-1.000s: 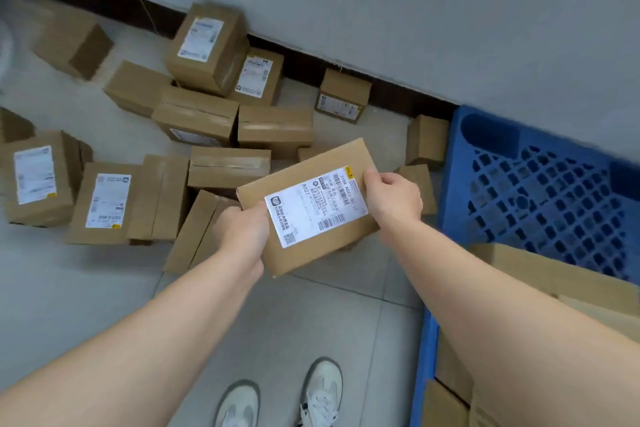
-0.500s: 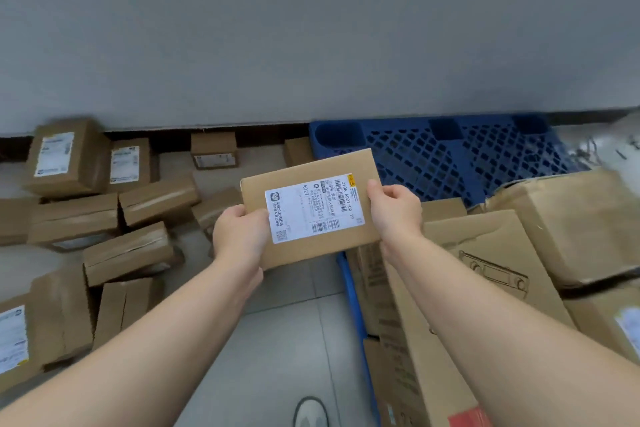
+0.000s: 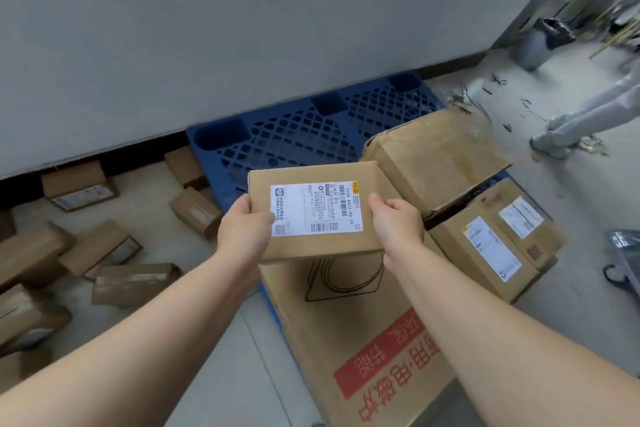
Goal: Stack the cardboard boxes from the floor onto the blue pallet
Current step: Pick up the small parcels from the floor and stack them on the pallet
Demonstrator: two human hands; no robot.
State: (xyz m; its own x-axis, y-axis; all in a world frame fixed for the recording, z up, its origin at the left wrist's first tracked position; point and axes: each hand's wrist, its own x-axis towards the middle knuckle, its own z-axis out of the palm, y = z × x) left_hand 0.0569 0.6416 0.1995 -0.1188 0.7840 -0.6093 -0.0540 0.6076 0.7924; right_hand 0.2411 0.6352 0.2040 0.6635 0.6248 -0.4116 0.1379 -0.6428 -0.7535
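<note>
I hold a flat cardboard box with a white shipping label (image 3: 315,198) in the air above the near-left part of the blue pallet (image 3: 277,135). My left hand (image 3: 242,232) grips its left edge and my right hand (image 3: 394,222) grips its right edge. Under the held box lies a large carton with red print (image 3: 353,322) on the pallet. A crumpled big carton (image 3: 436,152) and a labelled carton (image 3: 491,239) rest on the pallet's right side. The pallet's far grid by the wall is bare.
Several small cardboard boxes (image 3: 104,250) lie scattered on the tiled floor to the left, some against the grey wall (image 3: 242,28). A person's legs (image 3: 588,114) stand at the right, with debris on the floor and a dark bag (image 3: 623,253) at the right edge.
I have turned right and carried the box from above the floor pile to over the pallet. Both hands keep the same grip.
</note>
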